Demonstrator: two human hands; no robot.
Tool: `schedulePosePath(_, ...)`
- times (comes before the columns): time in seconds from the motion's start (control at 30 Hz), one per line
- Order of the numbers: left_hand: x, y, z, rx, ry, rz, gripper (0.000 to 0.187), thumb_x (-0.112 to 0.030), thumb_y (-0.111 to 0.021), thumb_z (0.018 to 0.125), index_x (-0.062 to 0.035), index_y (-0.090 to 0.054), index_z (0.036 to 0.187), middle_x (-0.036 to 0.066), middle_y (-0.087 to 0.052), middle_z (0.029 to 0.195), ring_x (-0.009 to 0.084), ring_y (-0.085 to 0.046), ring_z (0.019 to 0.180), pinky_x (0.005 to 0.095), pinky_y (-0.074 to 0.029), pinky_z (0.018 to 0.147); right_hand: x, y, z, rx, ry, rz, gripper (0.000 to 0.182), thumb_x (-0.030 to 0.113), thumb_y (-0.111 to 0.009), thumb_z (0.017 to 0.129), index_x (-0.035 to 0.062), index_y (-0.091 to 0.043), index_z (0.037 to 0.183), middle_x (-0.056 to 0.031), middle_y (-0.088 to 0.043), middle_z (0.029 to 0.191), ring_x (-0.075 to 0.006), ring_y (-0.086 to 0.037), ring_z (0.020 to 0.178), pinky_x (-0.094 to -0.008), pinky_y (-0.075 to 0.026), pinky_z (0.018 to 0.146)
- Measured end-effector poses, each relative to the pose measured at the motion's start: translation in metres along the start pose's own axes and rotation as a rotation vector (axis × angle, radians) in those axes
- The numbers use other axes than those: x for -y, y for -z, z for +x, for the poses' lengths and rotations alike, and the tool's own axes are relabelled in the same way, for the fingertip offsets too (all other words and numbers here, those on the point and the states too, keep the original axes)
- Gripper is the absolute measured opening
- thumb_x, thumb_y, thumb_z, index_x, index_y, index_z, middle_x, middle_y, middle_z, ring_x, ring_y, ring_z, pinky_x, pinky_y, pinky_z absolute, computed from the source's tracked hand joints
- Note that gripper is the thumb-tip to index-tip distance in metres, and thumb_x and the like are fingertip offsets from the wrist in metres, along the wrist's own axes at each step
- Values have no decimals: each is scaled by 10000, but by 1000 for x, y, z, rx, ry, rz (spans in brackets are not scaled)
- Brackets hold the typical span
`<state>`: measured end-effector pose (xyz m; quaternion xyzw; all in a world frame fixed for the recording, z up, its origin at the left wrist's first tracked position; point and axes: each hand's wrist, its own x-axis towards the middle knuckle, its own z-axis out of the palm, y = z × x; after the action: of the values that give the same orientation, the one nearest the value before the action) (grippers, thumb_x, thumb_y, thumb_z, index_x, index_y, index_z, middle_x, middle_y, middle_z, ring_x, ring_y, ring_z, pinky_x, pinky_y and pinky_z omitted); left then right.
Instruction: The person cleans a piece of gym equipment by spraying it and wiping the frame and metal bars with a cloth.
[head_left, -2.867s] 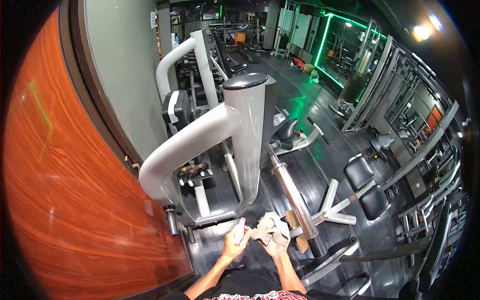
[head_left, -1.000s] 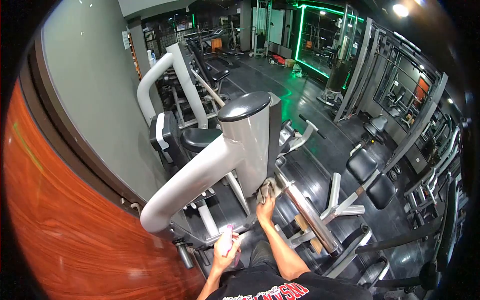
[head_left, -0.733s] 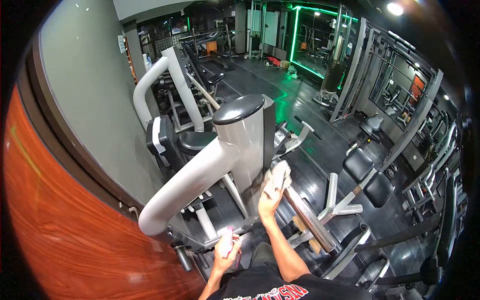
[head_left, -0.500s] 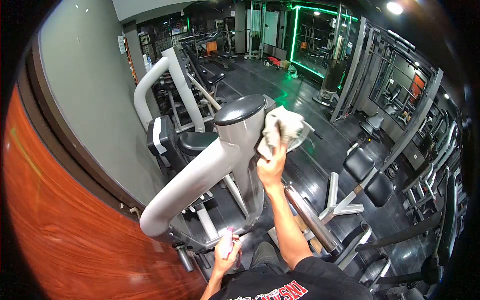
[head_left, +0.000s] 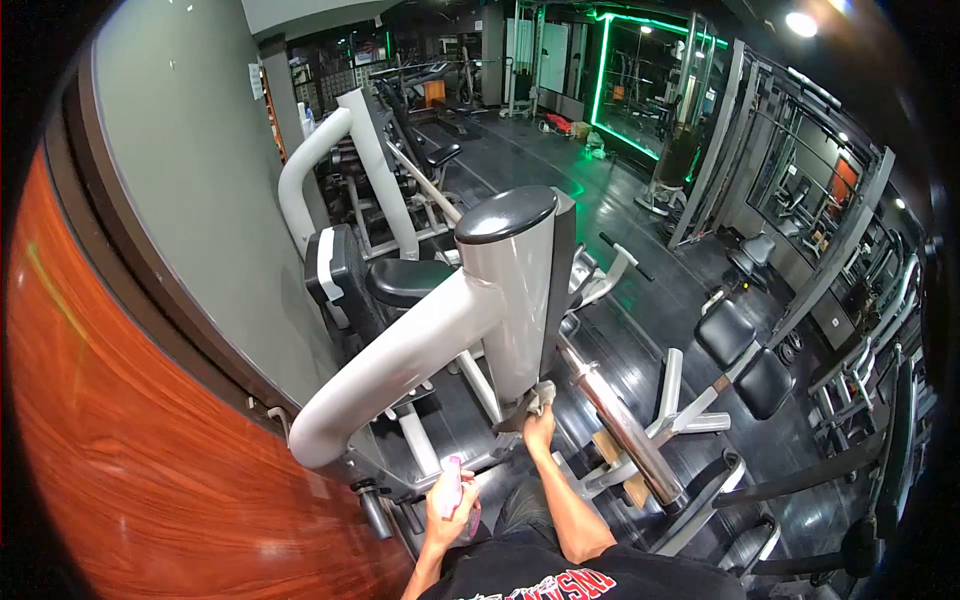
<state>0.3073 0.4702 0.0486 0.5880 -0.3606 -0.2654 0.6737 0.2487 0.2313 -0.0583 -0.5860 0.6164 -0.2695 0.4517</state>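
Note:
A grey exercise machine (head_left: 400, 360) with a thick curved tube and an upright post (head_left: 508, 300) topped by a black oval cap stands in front of me. My right hand (head_left: 538, 430) is closed on a light-coloured cloth (head_left: 541, 397), pressed against the lower part of the post. The cloth is bunched and partly hidden by the hand. My left hand (head_left: 447, 505) holds a spray bottle (head_left: 453, 480) with a pink and white top, low near my body. The fingers wrap round it and its lower part is partly covered.
A wood-grain panel (head_left: 130, 450) and a grey wall (head_left: 190, 190) are close on the left. A chrome bar (head_left: 630, 435) slants at my right, near black padded seats (head_left: 760, 380). More gym machines and a green-lit mirror (head_left: 630, 90) stand farther back.
My right hand has moved down with the cloth, from the upper side of the post to its lower end. The left hand stays nearly in place with the spray bottle.

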Motion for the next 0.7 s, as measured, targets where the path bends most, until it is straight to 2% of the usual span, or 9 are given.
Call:
schedulePosePath(0.07,-2,2,0,3,25,20,198,-56,-607,851,49,-543,1006,69,-587,764,114,-578,597,245,-477,555,6,-1,-11,-246,398,170,465,40,-434,806,-2,-489,1266,-276,-564,1178,-389,-523,1147,-405,-391,979)
schedulePosePath(0.13,-2,2,0,-11,24,10,198,-58,-606,853,51,-542,1006,70,-586,766,115,-578,601,245,-477,556,33,10,-22,-243,513,226,490,39,-440,809,-26,-458,1293,-284,-499,1268,-390,-465,1214,-413,-353,1017)
schedulePosePath(0.2,-4,2,1,-18,20,-1,199,-60,-604,855,53,-541,1005,71,-585,769,115,-579,604,245,-477,557,75,24,-29,-384,949,359,523,35,-442,809,-37,-422,1326,-280,-400,1362,-409,-369,1285,-443,-283,1063)
schedulePosePath(0.27,-6,1,2,-22,55,22,197,-56,-597,857,56,-537,1007,71,-581,776,115,-579,607,245,-479,560,107,34,-26,-476,1057,336,558,14,-459,791,-42,-401,1343,-269,-335,1408,-427,-305,1315,-466,-231,1087)
schedulePosePath(0.33,-6,1,4,-4,52,12,194,-50,-593,857,57,-534,1008,70,-578,778,116,-580,608,246,-480,562,126,38,-12,-579,1053,215,647,-15,-549,715,-8,-417,1348,-284,-404,1334,-440,-345,1272,-482,-237,1077)
schedulePosePath(0.47,-5,1,6,9,21,-5,184,-44,-610,863,30,-548,1020,49,-585,739,101,-579,583,239,-482,556,212,70,-32,-535,1177,95,716,-39,-557,640,34,-442,1343,-257,-473,1243,-440,-396,1202,-500,-260,1051)
schedulePosePath(0.53,-5,3,6,17,23,-10,185,-43,-599,860,42,-538,1011,58,-577,755,111,-580,594,244,-481,559,199,59,-23,-616,1144,112,662,-36,-536,643,11,-477,1300,-233,-504,1205,-432,-434,1157,-503,-285,1022)
schedulePosePath(0.63,-6,5,7,4,22,-22,185,-45,-588,858,54,-526,1000,67,-567,769,123,-580,604,249,-480,563,143,34,-3,-566,1118,110,500,-29,-478,709,-27,-540,1206,-232,-530,1156,-417,-447,1148,-487,-318,995)
schedulePosePath(0.7,-5,7,7,-9,24,-29,184,-47,-589,859,55,-524,997,68,-565,767,124,-579,602,250,-479,564,94,13,0,-474,1009,169,509,-76,-459,723,-20,-528,1224,-234,-522,1188,-409,-423,1206,-464,-315,1021)
